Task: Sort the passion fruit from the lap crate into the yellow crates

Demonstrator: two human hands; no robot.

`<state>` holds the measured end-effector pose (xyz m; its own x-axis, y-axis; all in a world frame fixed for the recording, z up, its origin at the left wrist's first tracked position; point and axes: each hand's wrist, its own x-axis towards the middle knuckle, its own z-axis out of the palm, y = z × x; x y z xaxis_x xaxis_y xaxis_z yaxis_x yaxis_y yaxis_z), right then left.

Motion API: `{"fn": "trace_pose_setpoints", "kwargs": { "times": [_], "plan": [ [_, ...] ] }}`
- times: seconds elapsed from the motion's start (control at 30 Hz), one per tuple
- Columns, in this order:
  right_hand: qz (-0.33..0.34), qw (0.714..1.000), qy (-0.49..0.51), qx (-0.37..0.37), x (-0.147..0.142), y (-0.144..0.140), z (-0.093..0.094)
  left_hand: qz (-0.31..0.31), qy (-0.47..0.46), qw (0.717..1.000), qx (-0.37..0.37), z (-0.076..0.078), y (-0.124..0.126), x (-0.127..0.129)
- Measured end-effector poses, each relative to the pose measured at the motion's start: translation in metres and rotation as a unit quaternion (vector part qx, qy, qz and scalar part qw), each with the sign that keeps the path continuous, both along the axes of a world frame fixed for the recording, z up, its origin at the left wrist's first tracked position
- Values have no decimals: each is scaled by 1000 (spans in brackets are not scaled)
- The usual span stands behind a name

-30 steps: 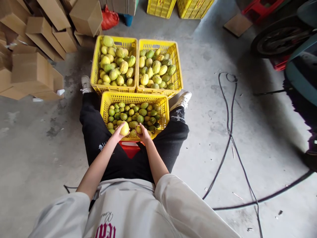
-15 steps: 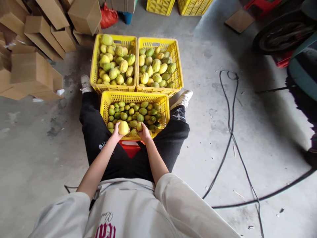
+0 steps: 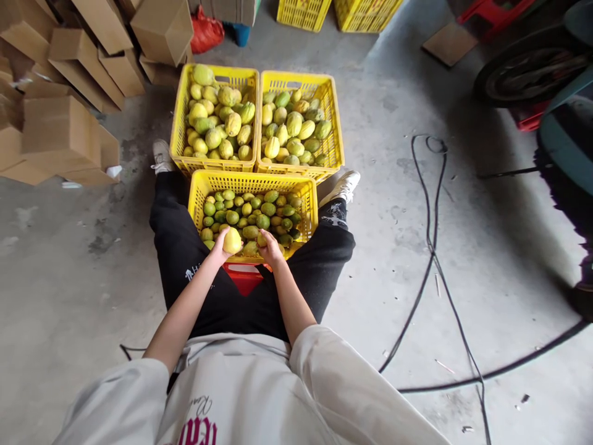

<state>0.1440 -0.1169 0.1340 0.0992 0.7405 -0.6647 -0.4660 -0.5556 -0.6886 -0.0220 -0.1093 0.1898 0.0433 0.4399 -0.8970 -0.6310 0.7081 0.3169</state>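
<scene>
Nearest the camera: a pale sweatshirt (image 3: 259, 395) with red lettering, and black trousers (image 3: 185, 259) on legs spread to either side of a crate.

Left hand (image 3: 221, 247): at the near rim of the near crate (image 3: 252, 183), at about 7 o'clock of that crate. Fingers are curled round a yellow fruit (image 3: 232, 240), which is fully gripped and held just above the fruit pile. Right hand (image 3: 270, 249): at about 5 o'clock of the same crate, fingers closed on a small yellow-green fruit (image 3: 262, 238), only partly visible above the knuckles. The two hands are near each other, not touching.

The near crate is yellow plastic, filled with small green and yellowish fruit, and stands between the knees. A red object (image 3: 244, 276) shows just beneath its near edge; what it is cannot be told.

At 12 o'clock, touching the near crate's far side, stand two more yellow crates side by side: the left crate (image 3: 178, 117) heaped with larger yellow-green fruit, the right crate (image 3: 334, 123) likewise filled. A white shoe (image 3: 343, 185) lies by the right crate's near corner.

At 10 o'clock: stacked cardboard boxes (image 3: 60, 123). At 3 o'clock: black cable (image 3: 428, 247) trailing across the concrete floor. At 1 o'clock, far: a vehicle wheel (image 3: 523, 71).
</scene>
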Motion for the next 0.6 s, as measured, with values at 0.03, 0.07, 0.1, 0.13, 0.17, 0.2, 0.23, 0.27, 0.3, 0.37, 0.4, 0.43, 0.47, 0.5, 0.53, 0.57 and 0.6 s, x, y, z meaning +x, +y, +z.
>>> {"fn": "trace_pose_setpoints", "kwargs": {
  "times": [0.03,0.07,0.1,0.13,0.17,0.2,0.23,0.27,0.3,0.37,0.4,0.43,0.47,0.5,0.53,0.57,0.6],
  "plan": [
    [-10,1000,12,-2,-1,-1,1,1,8,1000,5,1,0,1],
    [-18,1000,23,-4,-1,-1,2,5,12,1000,10,2,0,1],
    [-24,999,34,-6,-1,-1,3,12,13,1000,14,3,0,1],
    [-27,999,43,-11,-1,-1,5,18,9,1000,16,4,0,1],
    [-29,998,50,-18,-1,-1,6,21,3,1000,17,4,0,1],
    [-28,998,54,-26,-1,0,6,20,-3,1000,17,4,0,1],
    [-26,998,56,-34,0,0,7,18,-7,1000,17,3,0,1],
    [-23,997,58,-41,0,0,7,17,-8,1000,16,3,0,2],
    [-22,997,61,-46,0,0,7,18,-5,1000,15,2,-1,2],
    [-20,996,69,-50,1,1,6,26,11,1000,13,1,-1,2],
    [-21,996,71,-51,0,1,5,28,19,999,12,1,-2,3],
    [-26,996,70,-55,0,2,4,27,24,999,12,1,-2,3],
    [-33,995,66,-62,0,3,3,23,25,999,13,1,-2,4],
    [-41,995,61,-74,-1,4,2,17,20,1000,14,1,-1,4],
    [-48,993,57,-87,-1,5,1,11,12,1000,15,0,-1,4],
    [-51,992,56,-98,-2,5,1,7,3,1000,13,0,-1,5],
    [-50,991,56,-108,-2,6,1,5,-5,1000,10,-1,-1,5]
  ]
}}
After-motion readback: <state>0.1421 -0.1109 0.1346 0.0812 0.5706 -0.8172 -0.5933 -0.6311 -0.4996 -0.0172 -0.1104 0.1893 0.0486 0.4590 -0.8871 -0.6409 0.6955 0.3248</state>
